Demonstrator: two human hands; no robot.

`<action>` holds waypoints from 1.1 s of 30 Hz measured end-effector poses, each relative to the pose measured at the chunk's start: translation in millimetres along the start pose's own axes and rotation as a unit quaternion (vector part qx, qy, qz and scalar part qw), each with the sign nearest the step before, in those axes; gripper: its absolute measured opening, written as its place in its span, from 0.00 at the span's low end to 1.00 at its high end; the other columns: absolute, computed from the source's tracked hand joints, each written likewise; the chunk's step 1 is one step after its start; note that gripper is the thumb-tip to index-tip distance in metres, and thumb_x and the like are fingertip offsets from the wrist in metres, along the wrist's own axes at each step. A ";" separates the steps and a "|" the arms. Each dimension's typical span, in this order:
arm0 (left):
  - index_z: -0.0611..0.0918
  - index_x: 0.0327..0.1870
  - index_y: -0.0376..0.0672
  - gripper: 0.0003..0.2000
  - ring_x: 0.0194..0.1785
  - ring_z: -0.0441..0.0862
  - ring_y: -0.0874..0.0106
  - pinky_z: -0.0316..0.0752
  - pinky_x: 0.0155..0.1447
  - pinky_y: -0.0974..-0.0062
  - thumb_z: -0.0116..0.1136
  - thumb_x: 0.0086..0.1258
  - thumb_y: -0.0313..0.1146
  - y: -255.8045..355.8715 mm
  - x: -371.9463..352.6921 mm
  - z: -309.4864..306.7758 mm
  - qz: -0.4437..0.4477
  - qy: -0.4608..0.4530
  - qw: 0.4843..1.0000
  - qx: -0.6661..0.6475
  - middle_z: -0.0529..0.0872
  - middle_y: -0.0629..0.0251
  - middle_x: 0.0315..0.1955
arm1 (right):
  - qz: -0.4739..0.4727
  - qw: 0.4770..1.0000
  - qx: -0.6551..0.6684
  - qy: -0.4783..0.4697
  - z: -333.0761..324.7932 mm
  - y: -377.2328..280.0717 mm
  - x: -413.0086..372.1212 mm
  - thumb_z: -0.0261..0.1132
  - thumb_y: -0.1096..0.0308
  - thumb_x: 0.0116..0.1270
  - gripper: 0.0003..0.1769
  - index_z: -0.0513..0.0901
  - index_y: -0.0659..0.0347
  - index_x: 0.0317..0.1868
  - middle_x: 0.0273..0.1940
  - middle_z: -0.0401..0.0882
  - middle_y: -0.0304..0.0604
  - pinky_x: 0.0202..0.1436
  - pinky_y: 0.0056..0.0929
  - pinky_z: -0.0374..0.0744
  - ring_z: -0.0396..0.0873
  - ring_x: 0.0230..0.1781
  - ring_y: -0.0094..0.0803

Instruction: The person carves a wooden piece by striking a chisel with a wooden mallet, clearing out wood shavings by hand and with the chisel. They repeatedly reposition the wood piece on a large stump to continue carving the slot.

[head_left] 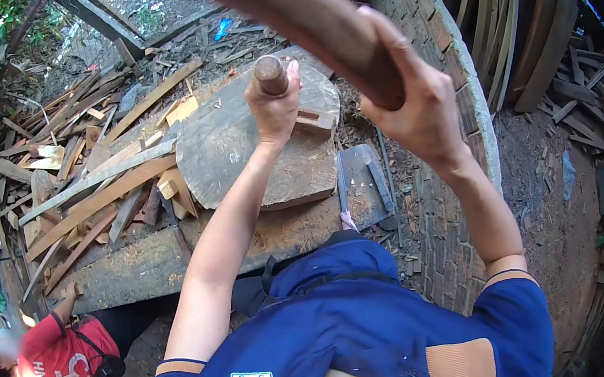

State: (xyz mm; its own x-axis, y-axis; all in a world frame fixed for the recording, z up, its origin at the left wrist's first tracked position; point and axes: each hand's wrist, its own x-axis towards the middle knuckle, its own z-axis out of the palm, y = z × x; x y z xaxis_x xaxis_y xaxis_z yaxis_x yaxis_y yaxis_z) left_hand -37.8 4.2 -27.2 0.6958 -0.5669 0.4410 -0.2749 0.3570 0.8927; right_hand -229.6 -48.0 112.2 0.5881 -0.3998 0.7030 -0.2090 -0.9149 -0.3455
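Observation:
My left hand (pixel 276 110) is closed around a round wooden tool handle (pixel 269 70), whose flat end faces up at me. The tool's lower end is hidden behind the hand. Beneath it is a broad wooden chopping block (pixel 225 141), and a small notched piece of wood (pixel 317 122) lies on its top beside my left hand. In my right hand (pixel 422 104) is a thick, curved wooden club (pixel 299 13), raised near the camera and apart from the handle. Its far end is out of view and slightly blurred.
Wood strips and offcuts (pixel 96 196) are heaped left of the block. A low brick wall (pixel 445 50) curves along the right, with long boards (pixel 498 11) leaning beyond it. A flat metal-like tool (pixel 342 190) lies near my waist. Another person (pixel 69 352) in red sits at lower left.

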 end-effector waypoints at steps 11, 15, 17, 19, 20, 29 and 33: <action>0.76 0.38 0.44 0.07 0.37 0.85 0.70 0.80 0.54 0.64 0.64 0.68 0.24 5.1 -6.2 -57.7 -0.103 0.069 0.978 -0.167 0.84 0.64 0.27 | 0.468 0.724 0.433 -0.265 54.8 41.8 -94.6 0.65 0.60 0.64 0.27 0.76 0.60 0.62 0.35 0.77 0.36 0.36 0.26 0.77 0.75 0.31 0.22; 0.75 0.37 0.43 0.07 0.38 0.83 0.67 0.78 0.57 0.61 0.63 0.68 0.27 0.9 -5.1 -72.4 -0.174 0.157 0.942 -0.239 0.83 0.62 0.26 | 0.492 0.724 0.408 -0.259 87.5 49.9 -127.6 0.64 0.51 0.70 0.23 0.77 0.62 0.54 0.31 0.77 0.36 0.31 0.26 0.79 0.79 0.28 0.23; 0.75 0.36 0.42 0.07 0.37 0.82 0.67 0.78 0.55 0.61 0.63 0.68 0.28 -9.1 -0.9 -82.5 -0.204 0.224 0.913 -0.272 0.82 0.63 0.25 | 0.487 0.739 0.394 -0.248 96.0 53.3 -135.3 0.63 0.51 0.71 0.23 0.77 0.63 0.53 0.31 0.77 0.36 0.31 0.27 0.80 0.80 0.28 0.24; 0.75 0.33 0.40 0.07 0.34 0.80 0.68 0.78 0.50 0.63 0.63 0.67 0.29 -8.8 5.1 -84.8 -0.238 0.335 0.857 -0.310 0.80 0.64 0.23 | 0.489 0.732 0.403 -0.250 96.6 52.4 -134.7 0.60 0.52 0.74 0.23 0.73 0.63 0.56 0.33 0.77 0.38 0.30 0.25 0.81 0.79 0.27 0.24; 0.75 0.33 0.40 0.07 0.34 0.80 0.68 0.78 0.50 0.63 0.63 0.67 0.29 -8.2 6.3 -85.4 -0.241 0.334 0.857 -0.308 0.80 0.64 0.23 | 0.492 0.730 0.403 -0.250 95.0 53.0 -133.0 0.60 0.52 0.74 0.23 0.73 0.63 0.56 0.33 0.77 0.38 0.30 0.25 0.81 0.79 0.27 0.24; 0.74 0.33 0.43 0.07 0.29 0.80 0.72 0.79 0.47 0.67 0.62 0.65 0.22 22.4 16.6 -55.6 -0.127 0.171 0.953 -0.217 0.79 0.66 0.24 | 0.516 0.734 0.321 -0.304 93.2 50.6 -117.9 0.62 0.51 0.70 0.29 0.69 0.61 0.63 0.39 0.82 0.48 0.34 0.33 0.81 0.83 0.26 0.30; 0.74 0.33 0.42 0.07 0.31 0.79 0.73 0.77 0.47 0.69 0.61 0.66 0.21 20.9 9.3 -45.7 -0.120 0.086 0.976 -0.159 0.78 0.66 0.24 | 0.458 0.803 0.239 -0.298 98.3 47.2 -122.0 0.68 0.52 0.65 0.34 0.67 0.59 0.66 0.42 0.83 0.53 0.35 0.36 0.82 0.84 0.25 0.33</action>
State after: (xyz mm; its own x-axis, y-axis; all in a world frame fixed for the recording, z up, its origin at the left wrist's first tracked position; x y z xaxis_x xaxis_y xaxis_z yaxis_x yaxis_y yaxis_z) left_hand -6.8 40.3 -8.7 0.8238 -0.5389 0.1759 0.1103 0.4567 0.8827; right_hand -234.4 -36.9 -51.0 0.6576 -0.6641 -0.3556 -0.5276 -0.0690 -0.8467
